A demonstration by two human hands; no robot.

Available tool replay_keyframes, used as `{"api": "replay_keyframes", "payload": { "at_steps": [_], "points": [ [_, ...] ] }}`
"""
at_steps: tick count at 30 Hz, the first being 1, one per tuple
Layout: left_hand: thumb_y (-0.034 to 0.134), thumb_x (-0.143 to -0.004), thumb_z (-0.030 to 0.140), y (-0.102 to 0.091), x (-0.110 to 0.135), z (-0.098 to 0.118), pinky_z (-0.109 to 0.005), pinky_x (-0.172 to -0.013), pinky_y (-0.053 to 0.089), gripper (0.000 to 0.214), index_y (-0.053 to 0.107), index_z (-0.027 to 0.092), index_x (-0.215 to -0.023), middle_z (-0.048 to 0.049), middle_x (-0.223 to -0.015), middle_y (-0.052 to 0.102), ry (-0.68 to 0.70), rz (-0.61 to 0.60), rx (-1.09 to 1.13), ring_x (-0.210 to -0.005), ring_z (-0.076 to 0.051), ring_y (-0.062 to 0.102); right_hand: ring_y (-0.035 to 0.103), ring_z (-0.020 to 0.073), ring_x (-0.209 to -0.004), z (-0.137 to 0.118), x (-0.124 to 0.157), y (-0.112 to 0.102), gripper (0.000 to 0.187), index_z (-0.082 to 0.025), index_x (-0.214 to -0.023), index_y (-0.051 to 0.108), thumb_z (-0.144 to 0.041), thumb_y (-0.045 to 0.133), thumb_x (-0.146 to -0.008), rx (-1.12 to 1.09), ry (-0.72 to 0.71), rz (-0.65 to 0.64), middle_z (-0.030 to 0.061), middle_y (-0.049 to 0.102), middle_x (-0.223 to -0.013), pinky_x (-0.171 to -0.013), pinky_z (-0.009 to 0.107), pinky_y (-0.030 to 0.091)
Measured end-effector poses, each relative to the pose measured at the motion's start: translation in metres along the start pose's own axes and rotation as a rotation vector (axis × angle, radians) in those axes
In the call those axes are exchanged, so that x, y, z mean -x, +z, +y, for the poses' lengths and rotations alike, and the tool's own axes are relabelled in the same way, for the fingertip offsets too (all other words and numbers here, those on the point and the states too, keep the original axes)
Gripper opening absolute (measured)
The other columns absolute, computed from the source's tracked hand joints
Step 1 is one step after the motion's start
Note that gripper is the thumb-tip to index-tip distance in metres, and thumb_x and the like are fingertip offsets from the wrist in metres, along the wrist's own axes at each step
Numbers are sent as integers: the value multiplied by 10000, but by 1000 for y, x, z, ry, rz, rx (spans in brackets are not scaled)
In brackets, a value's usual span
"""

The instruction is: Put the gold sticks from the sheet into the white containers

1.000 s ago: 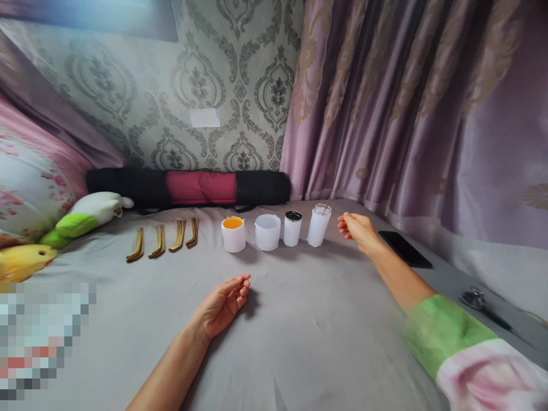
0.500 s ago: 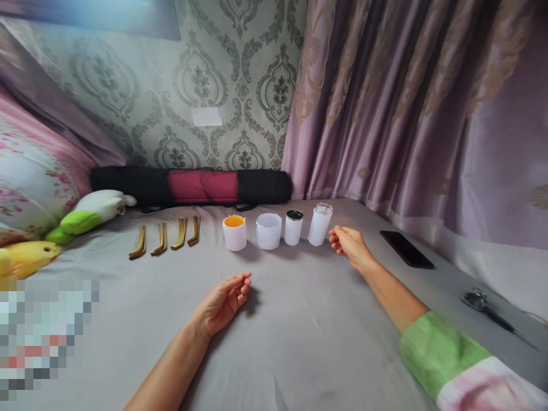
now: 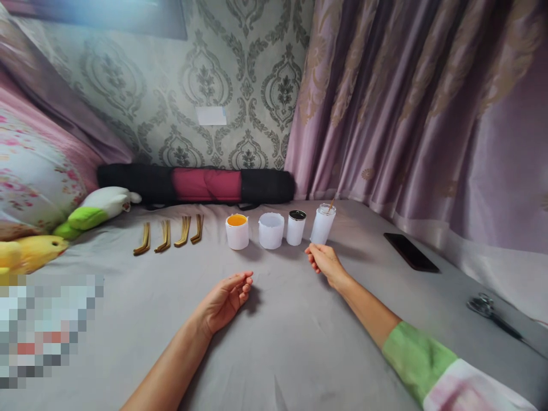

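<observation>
My right hand (image 3: 324,264) is just in front of a tall white-wrapped glass jar (image 3: 323,226), its thumb and fingers pinched together. Whether anything is between those fingertips is hidden. A thin brown stick (image 3: 332,204) stands up out of the jar's mouth. My left hand (image 3: 228,301) lies palm inward on the grey sheet, fingers loosely bent and nothing in it. Beyond it, in a row, stand a white tub with an orange inside (image 3: 237,234), a wider white tub (image 3: 271,232) and a slim white can with a dark interior (image 3: 295,229).
Several bundles of bent golden-brown sticks (image 3: 184,231) lie at the left. Behind them runs a long black and maroon bag (image 3: 205,184). Plush toys (image 3: 100,205) sit far left. At the right are a dark phone (image 3: 411,252) and a black-handled object (image 3: 492,314).
My right hand has moved left and slightly nearer, from beside the tall jar to in front of its base. My left hand stays put. The view has shifted slightly.
</observation>
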State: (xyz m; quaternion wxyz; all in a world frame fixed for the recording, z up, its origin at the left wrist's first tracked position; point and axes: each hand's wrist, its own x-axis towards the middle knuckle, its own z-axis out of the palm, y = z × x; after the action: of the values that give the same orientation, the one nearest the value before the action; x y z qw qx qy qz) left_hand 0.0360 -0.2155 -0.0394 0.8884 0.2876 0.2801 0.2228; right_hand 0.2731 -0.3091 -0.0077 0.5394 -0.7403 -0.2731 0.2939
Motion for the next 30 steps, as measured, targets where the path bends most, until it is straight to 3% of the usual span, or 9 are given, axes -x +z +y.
{"api": "replay_keyframes", "payload": {
  "at_steps": [7,15,23,30],
  "points": [
    [571,-746,97,0,-1,0,-151,-491,460,158,578,71,-902,-46,-731,577,8,-2,0,-562,-57,534,367,40,-353,4,7,43,260,-164,-670,508,-368,395,-786,38,-27,-116,-43,451,-504,-323,155,251],
    [564,-744,98,0,-1,1,-151,-504,440,113,584,70,-852,-43,-703,575,9,-17,42,-547,-52,518,429,76,-404,19,1,85,378,-155,-695,558,-455,350,-792,224,-250,-160,-11,508,-508,-414,190,314],
    [562,-736,92,-2,-3,3,-143,-494,400,110,582,76,-843,-37,-689,570,-3,-38,36,-549,-51,516,495,125,-524,19,6,93,394,-172,-651,576,-430,327,-813,479,-406,-97,36,595,-599,-523,226,320],
    [585,-719,96,-4,-7,4,-136,-498,403,137,586,77,-855,-36,-700,581,-8,-35,43,-565,-49,522,502,138,-559,24,7,94,385,-194,-665,569,-438,317,-823,561,-433,-77,38,620,-643,-536,230,295]
  ]
}}
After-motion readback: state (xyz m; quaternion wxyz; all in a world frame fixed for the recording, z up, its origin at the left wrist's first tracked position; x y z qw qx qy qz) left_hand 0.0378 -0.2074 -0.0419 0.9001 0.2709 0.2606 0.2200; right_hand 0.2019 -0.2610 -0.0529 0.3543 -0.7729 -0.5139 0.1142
